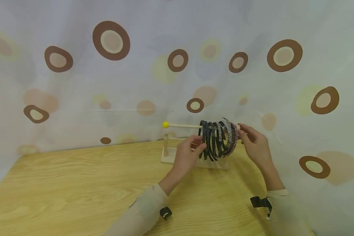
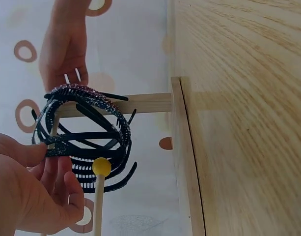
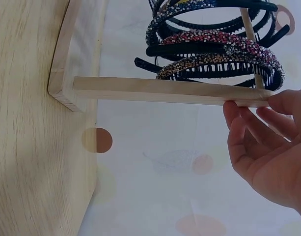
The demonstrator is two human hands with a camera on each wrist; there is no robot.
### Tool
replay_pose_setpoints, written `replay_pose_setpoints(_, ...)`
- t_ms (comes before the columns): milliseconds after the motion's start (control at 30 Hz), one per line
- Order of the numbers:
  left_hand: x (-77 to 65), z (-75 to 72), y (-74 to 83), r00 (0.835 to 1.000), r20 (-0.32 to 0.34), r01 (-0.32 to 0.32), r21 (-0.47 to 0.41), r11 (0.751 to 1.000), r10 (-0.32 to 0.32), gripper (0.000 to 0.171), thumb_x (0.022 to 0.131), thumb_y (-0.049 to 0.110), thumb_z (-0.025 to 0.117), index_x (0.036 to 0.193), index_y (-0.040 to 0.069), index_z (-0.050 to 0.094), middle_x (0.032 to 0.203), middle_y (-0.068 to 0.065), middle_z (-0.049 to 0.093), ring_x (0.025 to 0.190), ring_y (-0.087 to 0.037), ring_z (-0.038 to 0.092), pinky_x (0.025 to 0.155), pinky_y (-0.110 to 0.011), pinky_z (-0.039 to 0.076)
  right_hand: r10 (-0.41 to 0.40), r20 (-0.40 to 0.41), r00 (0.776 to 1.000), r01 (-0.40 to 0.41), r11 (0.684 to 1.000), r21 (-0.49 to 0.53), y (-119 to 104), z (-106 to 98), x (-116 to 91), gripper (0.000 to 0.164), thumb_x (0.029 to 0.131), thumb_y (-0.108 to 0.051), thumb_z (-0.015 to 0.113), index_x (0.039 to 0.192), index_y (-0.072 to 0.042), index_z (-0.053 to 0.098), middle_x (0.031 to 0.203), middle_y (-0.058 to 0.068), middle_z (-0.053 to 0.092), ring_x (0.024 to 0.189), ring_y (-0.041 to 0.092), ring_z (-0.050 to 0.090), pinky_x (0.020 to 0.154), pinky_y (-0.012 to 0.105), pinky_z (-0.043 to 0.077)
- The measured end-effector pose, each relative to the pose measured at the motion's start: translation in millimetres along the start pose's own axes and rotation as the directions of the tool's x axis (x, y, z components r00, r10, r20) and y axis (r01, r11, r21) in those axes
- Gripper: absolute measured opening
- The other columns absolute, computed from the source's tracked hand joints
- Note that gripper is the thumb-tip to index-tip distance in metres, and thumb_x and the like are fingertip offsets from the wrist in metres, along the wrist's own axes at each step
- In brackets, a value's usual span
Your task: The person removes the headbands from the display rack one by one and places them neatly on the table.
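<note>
1. The left hand (image 1: 185,154) pinched a dark, narrow headband (image 1: 205,136) between thumb and fingertips, at the left end of the bunch; the remaining fingers lay bent behind the band, as the left wrist view showed.

2. The right hand (image 1: 257,146) pinched the free end of a pale, square-cut wooden post (image 3: 155,91), with the thumb on 1 side and fingertips on the other; its other fingers curved loosely.

3. A bunch of glittering, black-backed headbands (image 1: 227,129) hung around a slender, pale wooden rod (image 1: 184,126), gathered at its right part between the 2 hands. Silver, pinkish-red and coppery glitter covered several; comb-like teeth lined the inner edges. The bands overlapped, and their exact number could not be told.

4. The coppery band (image 3: 204,61) lay just beside the post.

5. In the head view, the rod's left end met a small, round yellow ball (image 1: 165,125), well apart from the bunch.

6. The stand's flat, pale wooden base (image 1: 167,159) rested on a yellowish wood-grain table (image 1: 76,183), near a whitish, brown-ringed backdrop (image 1: 141,78).
</note>
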State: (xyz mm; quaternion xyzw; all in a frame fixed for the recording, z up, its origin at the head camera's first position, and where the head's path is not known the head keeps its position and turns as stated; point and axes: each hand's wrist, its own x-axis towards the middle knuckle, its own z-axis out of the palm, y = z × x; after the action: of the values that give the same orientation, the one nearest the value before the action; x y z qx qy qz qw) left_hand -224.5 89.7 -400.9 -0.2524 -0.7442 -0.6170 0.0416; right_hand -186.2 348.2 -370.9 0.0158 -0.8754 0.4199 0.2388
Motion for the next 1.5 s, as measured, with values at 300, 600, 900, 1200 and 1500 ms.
replay_pose_setpoints(300,3.3,-10.7,18.0,0.998,-0.010,-0.054,0.055,0.997,0.055,0.030,0.099,0.021,0.070,0.125,0.008,0.070,0.107,-0.001,0.070,0.094,-0.015,0.067,0.078,-0.028,0.056,0.001,-0.016,1.000,-0.002,1.000,-0.022,2,0,-3,0.046,0.108,-0.035,0.052,0.147,-0.010,0.056,0.130,0.013,0.066,0.098,0.006,0.066,0.081,0.018,0.052)
replay_pose_setpoints(600,18.4,-27.6,34.2,0.996,-0.008,-0.086,0.093,0.992,0.087,0.029,0.100,0.018,0.069,0.126,0.005,0.069,0.108,-0.006,0.071,0.094,-0.020,0.069,0.078,-0.028,0.057,0.000,-0.009,1.000,-0.001,1.000,-0.027,-2,1,-1,0.044,0.106,-0.034,0.057,0.145,-0.013,0.059,0.131,0.011,0.065,0.100,0.014,0.067,0.081,0.022,0.052)
replay_pose_setpoints(900,29.4,-37.0,38.0,0.998,-0.028,-0.044,0.135,0.990,0.048,0.029,0.100,0.016,0.069,0.127,0.005,0.069,0.111,-0.007,0.071,0.098,-0.022,0.069,0.080,-0.031,0.057,-0.017,-0.007,1.000,0.017,1.000,0.000,-4,0,-3,0.043,0.104,-0.028,0.063,0.144,-0.013,0.060,0.131,0.014,0.064,0.106,0.031,0.066,0.080,0.019,0.052)
replay_pose_setpoints(1200,34.1,-58.4,37.8,0.993,-0.103,-0.060,0.020,0.998,0.062,0.025,0.100,0.010,0.068,0.123,-0.001,0.069,0.107,-0.011,0.070,0.088,-0.021,0.071,0.070,-0.028,0.059,-0.018,-0.004,1.000,0.018,0.999,-0.043,-2,0,-1,0.044,0.105,-0.032,0.061,0.144,-0.012,0.060,0.132,0.013,0.064,0.107,0.032,0.066,0.083,0.033,0.055)
replay_pose_setpoints(1500,37.2,-92.0,36.2,0.978,-0.195,-0.085,-0.052,0.995,0.073,0.022,0.099,0.002,0.067,0.120,-0.004,0.069,0.105,-0.014,0.069,0.090,-0.026,0.072,0.074,-0.030,0.060,-0.016,0.009,1.000,0.017,0.999,-0.039,2,-1,-1,0.046,0.105,-0.035,0.060,0.145,-0.014,0.059,0.134,0.012,0.063,0.109,0.032,0.066,0.085,0.038,0.055)
